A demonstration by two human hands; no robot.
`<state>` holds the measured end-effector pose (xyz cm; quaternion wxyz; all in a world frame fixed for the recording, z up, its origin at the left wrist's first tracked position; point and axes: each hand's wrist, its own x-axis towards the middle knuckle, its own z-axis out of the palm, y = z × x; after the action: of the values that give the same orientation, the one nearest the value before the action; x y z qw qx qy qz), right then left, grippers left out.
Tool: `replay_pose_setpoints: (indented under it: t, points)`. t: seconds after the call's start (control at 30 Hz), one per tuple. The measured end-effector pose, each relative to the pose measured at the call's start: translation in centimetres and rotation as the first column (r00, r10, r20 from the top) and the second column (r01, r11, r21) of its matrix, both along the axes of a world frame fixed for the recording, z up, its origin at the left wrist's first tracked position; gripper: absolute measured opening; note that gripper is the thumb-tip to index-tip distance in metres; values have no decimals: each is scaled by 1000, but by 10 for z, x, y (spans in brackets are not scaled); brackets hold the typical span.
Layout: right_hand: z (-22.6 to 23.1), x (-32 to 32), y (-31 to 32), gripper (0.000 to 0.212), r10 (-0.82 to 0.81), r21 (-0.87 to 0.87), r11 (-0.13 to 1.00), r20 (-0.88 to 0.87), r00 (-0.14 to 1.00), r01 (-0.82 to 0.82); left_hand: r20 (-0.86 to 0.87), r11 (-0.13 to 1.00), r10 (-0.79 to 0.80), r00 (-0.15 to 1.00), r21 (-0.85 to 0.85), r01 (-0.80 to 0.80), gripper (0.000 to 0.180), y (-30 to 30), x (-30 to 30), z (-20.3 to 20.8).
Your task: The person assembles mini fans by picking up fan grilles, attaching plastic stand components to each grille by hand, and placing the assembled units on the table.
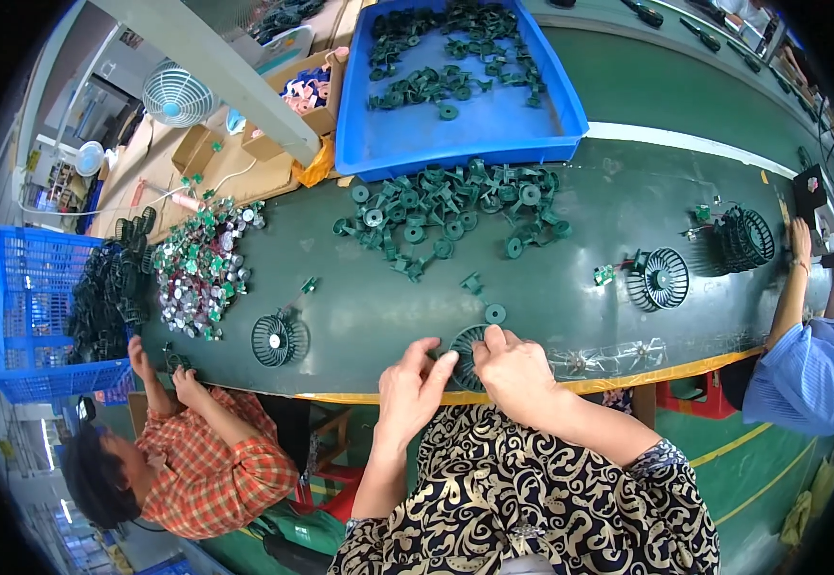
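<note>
At the table's near edge, a round dark green slatted fan cage (468,358) lies between my hands. My left hand (411,391) closes on its left rim, thumb and fingers bent. My right hand (515,378) is closed in a pinch over the cage's right side; anything between those fingertips is hidden. Just beyond the cage lies a dark green round-ended part (495,313), with a small green bracket piece (472,284) above it. Shiny star-shaped pieces (584,360) lie to the right of my right hand.
A pile of green plastic parts (455,211) lies ahead, before a blue tray (455,153). Fan cages with wired boards lie left (273,341) and right (661,279). Small motors and boards (201,278) are heaped left, near a blue crate (38,307). Co-workers sit at left (211,460) and right (805,374).
</note>
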<state>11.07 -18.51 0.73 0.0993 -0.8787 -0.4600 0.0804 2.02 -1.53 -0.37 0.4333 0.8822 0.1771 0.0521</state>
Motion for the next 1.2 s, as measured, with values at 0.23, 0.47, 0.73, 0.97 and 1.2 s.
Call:
replay_pose_setpoints:
  t: [0.23, 0.47, 0.73, 0.97, 1.2]
  points:
    - [-9, 0, -5, 30, -34, 94, 995, -18, 999, 35, 103, 993, 62, 993, 95, -72, 37, -17, 6, -14]
    - [-14, -7, -29, 52, 69, 307, 951, -99, 993, -36, 24, 991, 99, 995, -98, -96, 43, -13, 4, -19]
    - [20, 24, -95, 24, -325, 534, 789, -57, 944, 304, 144, 969, 92, 985, -240, -55, 45, 3, 0, -2]
    - [10, 70, -167, 22, -800, 446, 563, 83, 594, 696, 253, 927, 340, 906, -255, -276, 37, 34, -13, -11]
    - [20, 65, -126, 27, -712, 568, 636, 169, 682, 523, 401, 820, 425, 812, 210, -533, 31, 68, -33, -9]
